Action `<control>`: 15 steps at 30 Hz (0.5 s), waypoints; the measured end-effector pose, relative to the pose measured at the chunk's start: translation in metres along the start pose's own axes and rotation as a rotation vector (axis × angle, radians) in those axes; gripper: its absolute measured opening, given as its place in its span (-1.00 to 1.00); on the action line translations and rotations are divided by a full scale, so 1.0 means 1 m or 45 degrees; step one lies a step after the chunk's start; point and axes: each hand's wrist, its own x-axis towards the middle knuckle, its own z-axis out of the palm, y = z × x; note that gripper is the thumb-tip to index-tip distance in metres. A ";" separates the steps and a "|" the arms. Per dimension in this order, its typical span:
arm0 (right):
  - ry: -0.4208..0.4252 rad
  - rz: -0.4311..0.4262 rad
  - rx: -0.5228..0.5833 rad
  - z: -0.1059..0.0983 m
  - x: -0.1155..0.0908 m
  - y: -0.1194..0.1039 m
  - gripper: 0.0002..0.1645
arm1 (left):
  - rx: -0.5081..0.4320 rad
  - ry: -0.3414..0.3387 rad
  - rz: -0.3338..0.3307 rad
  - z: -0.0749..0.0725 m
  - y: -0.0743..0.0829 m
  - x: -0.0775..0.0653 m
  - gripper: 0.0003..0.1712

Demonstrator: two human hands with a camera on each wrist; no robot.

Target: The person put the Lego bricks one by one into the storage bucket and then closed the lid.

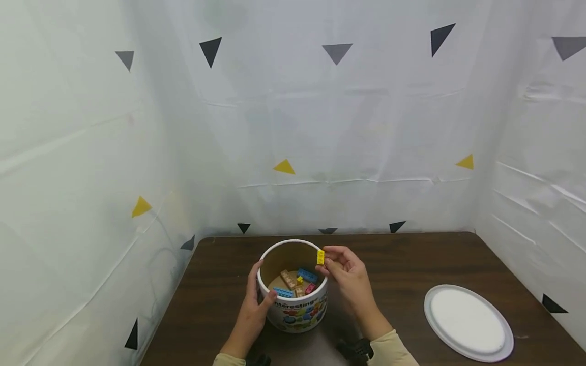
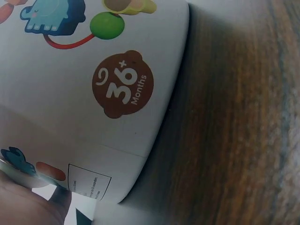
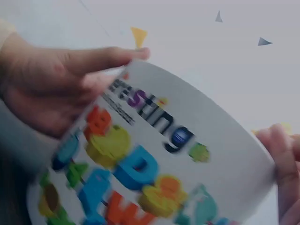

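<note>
A white round tub point(image 1: 297, 316) with printed toy pictures stands on the table in the head view. My left hand point(image 1: 253, 306) grips its left side, thumb over the front rim and fingers round the outer wall. Between the thumb and fingers of my right hand point(image 1: 351, 278) is a small yellow toy brick point(image 1: 320, 257), pinched upright at the tub's right rim. Inside the tub lie several bricks: a blue brick point(image 1: 307, 275), a light blue brick point(image 1: 283, 293), a tan brick point(image 1: 288, 279), a red brick point(image 1: 310, 288) and a small yellow piece point(image 1: 299, 280).
A white round lid point(image 1: 471, 321) lies on the right part of the dark brown wooden table point(image 1: 393, 264). White sheets point(image 1: 343, 127) with black, grey and yellow triangles rise behind the table and along both sides.
</note>
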 end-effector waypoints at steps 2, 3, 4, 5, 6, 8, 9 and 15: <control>-0.018 0.024 -0.030 -0.003 0.001 -0.002 -0.55 | 0.014 0.009 -0.006 0.001 -0.001 0.001 -0.07; -0.033 0.028 -0.046 -0.004 0.001 -0.002 -0.54 | 0.017 0.014 -0.007 0.002 -0.001 0.001 -0.07; -0.047 0.034 -0.056 -0.006 0.001 -0.002 -0.55 | 0.017 0.018 -0.008 0.003 -0.002 0.002 -0.07; -0.064 0.036 -0.066 -0.008 0.001 -0.003 -0.54 | 0.023 0.022 -0.010 0.003 -0.003 0.002 -0.07; -0.082 0.032 -0.066 -0.009 0.001 -0.003 -0.53 | 0.030 0.026 -0.012 0.004 -0.004 0.002 -0.07; -0.119 0.011 -0.057 -0.012 0.000 -0.005 -0.50 | 0.034 0.033 -0.011 0.006 -0.006 0.002 -0.06; -0.139 -0.006 -0.049 -0.013 -0.001 -0.005 -0.48 | 0.039 0.041 -0.007 0.006 -0.007 0.002 -0.05; -0.274 -0.141 -0.036 -0.028 -0.014 -0.005 -0.50 | 0.106 0.089 0.046 0.007 -0.009 0.001 0.00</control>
